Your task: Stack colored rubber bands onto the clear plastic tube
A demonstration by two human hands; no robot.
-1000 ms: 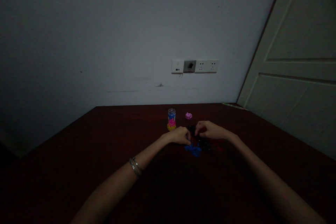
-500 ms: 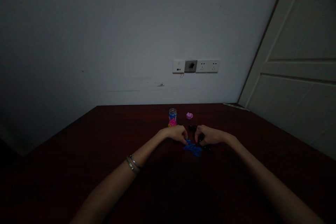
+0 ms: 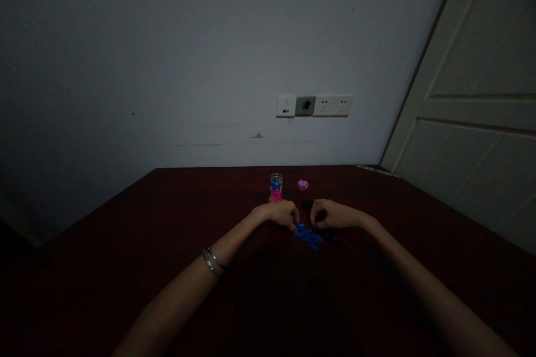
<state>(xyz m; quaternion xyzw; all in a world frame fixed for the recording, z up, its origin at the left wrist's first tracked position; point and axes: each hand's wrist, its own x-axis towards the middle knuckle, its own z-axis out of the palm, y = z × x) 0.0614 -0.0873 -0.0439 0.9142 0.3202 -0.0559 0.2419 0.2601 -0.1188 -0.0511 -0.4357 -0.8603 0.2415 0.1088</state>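
A small heap of blue pieces (image 3: 310, 240) lies on the dark red table (image 3: 209, 195). My left hand (image 3: 286, 214) is closed at the heap's upper left edge, its fingertips on a blue piece. To the right, my right hand (image 3: 324, 214) is bent into a pinch just above the heap; whatever it holds is too small and dark to make out. Black shiny objects (image 3: 333, 237) lie beside and below the right hand. Behind my left hand stands an open clear jar (image 3: 276, 187) with blue and pink contents.
A small pink object (image 3: 302, 184) lies behind the hands, right of the jar. The wall (image 3: 188, 67) with sockets (image 3: 333, 106) rises at the table's back edge. A pale panelled door (image 3: 473, 106) is at the right.
Both hands stay in nearly the same place. The fingers have shifted slightly, and the dark thing seen at my right fingers before is less visible now.
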